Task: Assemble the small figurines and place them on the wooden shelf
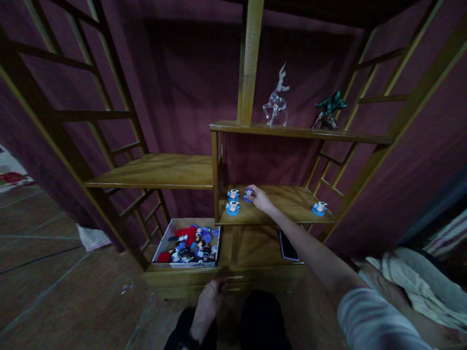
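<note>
My right hand (260,199) reaches onto the middle right shelf, its fingers closed around a small purple figurine (249,193) that is at the shelf surface. Just left of it stand two figurines with blue bases, a rear one (233,195) and a front one (232,208). A similar blue-based figurine (319,208) is at the shelf's right end. Low in front of the cabinet, my left hand (211,297) rests by my knee with its fingers curled together. Whether anything is inside those fingers I cannot make out.
A white box (156,256) full of small figurines sits on the lower left board. A phone (289,245) lies on the lower right board. Above, a clear deer statuette (277,102) and a dark green statuette (330,111) stand on the upper shelf (302,132). A wooden post divides the cabinet.
</note>
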`<control>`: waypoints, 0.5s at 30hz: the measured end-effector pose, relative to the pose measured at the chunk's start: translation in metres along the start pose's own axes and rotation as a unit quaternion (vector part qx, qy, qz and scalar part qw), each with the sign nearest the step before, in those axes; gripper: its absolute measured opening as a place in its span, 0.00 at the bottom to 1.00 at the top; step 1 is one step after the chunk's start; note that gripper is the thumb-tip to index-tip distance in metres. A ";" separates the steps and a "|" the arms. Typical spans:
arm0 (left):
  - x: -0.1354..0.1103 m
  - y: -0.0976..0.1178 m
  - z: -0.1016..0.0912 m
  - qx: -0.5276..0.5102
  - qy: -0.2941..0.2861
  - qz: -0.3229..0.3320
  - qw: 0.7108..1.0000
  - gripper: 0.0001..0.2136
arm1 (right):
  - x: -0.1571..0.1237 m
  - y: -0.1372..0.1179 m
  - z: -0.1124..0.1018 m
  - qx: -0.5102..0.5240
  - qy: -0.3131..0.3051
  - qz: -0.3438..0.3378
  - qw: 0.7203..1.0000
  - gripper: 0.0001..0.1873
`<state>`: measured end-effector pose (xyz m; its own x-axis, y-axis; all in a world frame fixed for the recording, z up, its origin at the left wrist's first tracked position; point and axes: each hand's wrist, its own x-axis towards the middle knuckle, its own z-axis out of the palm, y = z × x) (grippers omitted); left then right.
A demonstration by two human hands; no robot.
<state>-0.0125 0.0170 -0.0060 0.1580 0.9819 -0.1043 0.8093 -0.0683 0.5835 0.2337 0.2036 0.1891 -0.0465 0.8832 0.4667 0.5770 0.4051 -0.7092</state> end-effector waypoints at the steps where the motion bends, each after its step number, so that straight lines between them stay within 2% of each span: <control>1: 0.000 -0.002 0.002 0.000 -0.006 0.000 1.000 0.13 | 0.000 0.000 0.000 -0.016 -0.006 -0.002 1.000 0.17; 6: -0.002 -0.002 0.000 -0.002 -0.017 0.009 1.000 0.14 | -0.001 0.000 -0.001 -0.057 -0.026 -0.013 0.998 0.19; 12: -0.011 0.002 -0.006 0.022 0.005 0.031 0.999 0.14 | 0.000 0.010 -0.003 -0.054 -0.055 0.024 0.997 0.32; 15: -0.012 0.005 -0.010 0.041 -0.006 0.020 0.999 0.14 | 0.001 0.015 -0.002 -0.042 -0.058 0.041 0.997 0.32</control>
<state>-0.0161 0.0070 0.0064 0.1976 0.9759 -0.0922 0.8454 -0.1220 0.5201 0.2440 0.2103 0.1802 -0.0870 0.9358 0.3418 0.6483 0.3137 -0.6938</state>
